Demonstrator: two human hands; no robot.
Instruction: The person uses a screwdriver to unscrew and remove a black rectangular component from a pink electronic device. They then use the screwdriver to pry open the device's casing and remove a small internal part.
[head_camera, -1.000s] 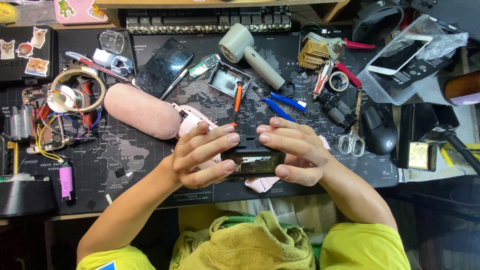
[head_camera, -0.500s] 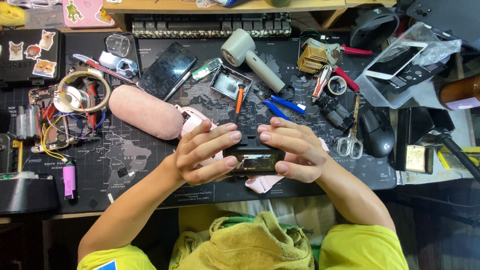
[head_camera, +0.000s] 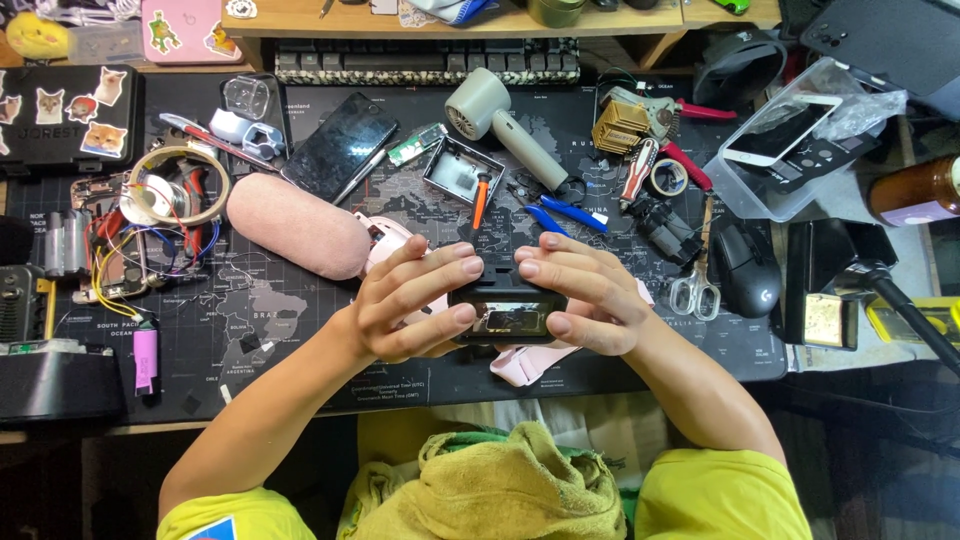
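Note:
Both hands grip a small black box-shaped device (head_camera: 506, 311) with a little screen on its near face, held just above the dark desk mat (head_camera: 290, 330). My left hand (head_camera: 405, 298) wraps its left end, fingers over the top and thumb on the near side. My right hand (head_camera: 590, 295) holds the right end the same way. A pink case piece (head_camera: 525, 362) lies partly hidden under the hands. An orange-handled screwdriver (head_camera: 479, 203) lies just beyond the fingertips.
A pink pouch (head_camera: 296, 224) lies left of the hands. Beyond are a dark phone (head_camera: 338, 145), a grey blower (head_camera: 497, 122), a small open metal box (head_camera: 461, 170), blue-handled pliers (head_camera: 560, 211), scissors (head_camera: 695, 283), a black mouse (head_camera: 745, 265) and a clear tub (head_camera: 790, 140). Wires and tape rolls (head_camera: 170, 190) crowd the left.
The hands keep their grip on the black device and have barely shifted. The view has drifted down slightly.

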